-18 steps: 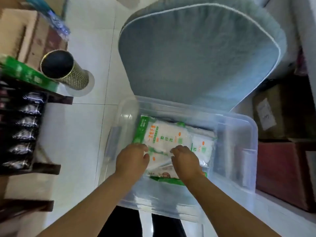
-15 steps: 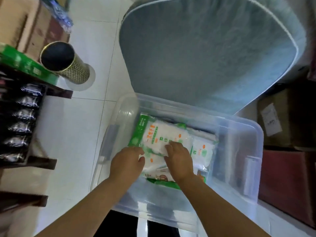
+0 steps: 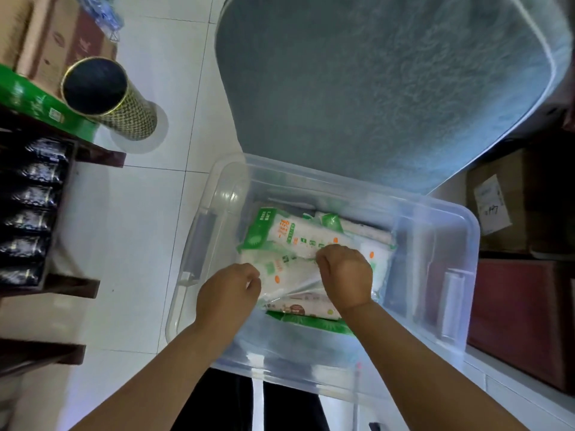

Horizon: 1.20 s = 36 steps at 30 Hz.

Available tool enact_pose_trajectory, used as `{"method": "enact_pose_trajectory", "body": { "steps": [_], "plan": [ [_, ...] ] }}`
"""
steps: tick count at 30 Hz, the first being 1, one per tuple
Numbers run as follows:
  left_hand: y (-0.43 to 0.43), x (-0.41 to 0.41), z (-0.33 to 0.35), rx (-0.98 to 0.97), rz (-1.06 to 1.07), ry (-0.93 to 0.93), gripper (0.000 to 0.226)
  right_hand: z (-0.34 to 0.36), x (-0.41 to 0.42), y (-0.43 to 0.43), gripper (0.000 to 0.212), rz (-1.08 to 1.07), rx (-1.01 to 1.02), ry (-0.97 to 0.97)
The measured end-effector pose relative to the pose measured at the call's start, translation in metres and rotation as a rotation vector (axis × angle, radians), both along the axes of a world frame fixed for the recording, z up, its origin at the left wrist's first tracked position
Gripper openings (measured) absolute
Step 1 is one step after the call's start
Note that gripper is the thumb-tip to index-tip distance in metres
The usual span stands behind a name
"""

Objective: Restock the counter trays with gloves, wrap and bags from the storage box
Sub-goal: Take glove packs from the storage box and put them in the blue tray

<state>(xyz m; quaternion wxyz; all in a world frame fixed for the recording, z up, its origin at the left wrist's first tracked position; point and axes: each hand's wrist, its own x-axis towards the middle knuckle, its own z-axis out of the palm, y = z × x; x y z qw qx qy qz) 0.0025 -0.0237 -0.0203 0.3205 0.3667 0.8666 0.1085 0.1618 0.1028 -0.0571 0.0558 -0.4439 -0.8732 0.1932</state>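
The transparent plastic storage box (image 3: 435, 209) sits on the white tiled floor (image 3: 140, 231) at centre frame. The goods lie flat on its bottom: a white-and-green printed plastic packet (image 3: 289, 234) tops a loose stack of film-wrapped packs (image 3: 311, 321). Whether each holds gloves, wrap or bags is too blurred to read.

The right hand (image 3: 345, 275) is curled over the middle of the top packet, its fingertips pinching up a ridge of the film. The left hand (image 3: 228, 293) is curled at the packet's near-left edge and touches it. Its knuckles hide whether it actually has a grip.

The packs look light, limp and slick, with glossy, crinkled film over soft, squashy contents. They will probably sag and slide off one another, and a pinch of film alone may stretch or slip. The firmer hold is likely along two opposite edges, or at the flat green end band.

A grey-blue textured cushion (image 3: 373, 88) fills the upper frame. A gold-patterned cylindrical tube (image 3: 124, 110) stands upper left.
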Motion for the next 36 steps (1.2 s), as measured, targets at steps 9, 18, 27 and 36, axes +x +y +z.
{"method": "enact_pose_trajectory", "body": {
  "steps": [9,18,27,36],
  "plan": [
    [0.042,-0.002,0.039,0.122,0.468,-0.755,0.047,0.079,0.028,0.014,0.036,-0.592,-0.965,0.744],
    [0.060,-0.025,0.062,0.350,0.567,-0.825,0.022,0.068,0.013,-0.007,0.017,-1.036,-1.150,0.803],
    [0.058,-0.089,0.065,0.610,0.529,-0.385,0.026,-0.025,-0.032,-0.056,0.020,-1.267,-1.142,0.329],
    [0.053,-0.080,0.048,0.603,0.551,-0.350,0.026,-0.042,-0.057,-0.047,0.021,-1.517,-1.139,0.359]
  ]
}}
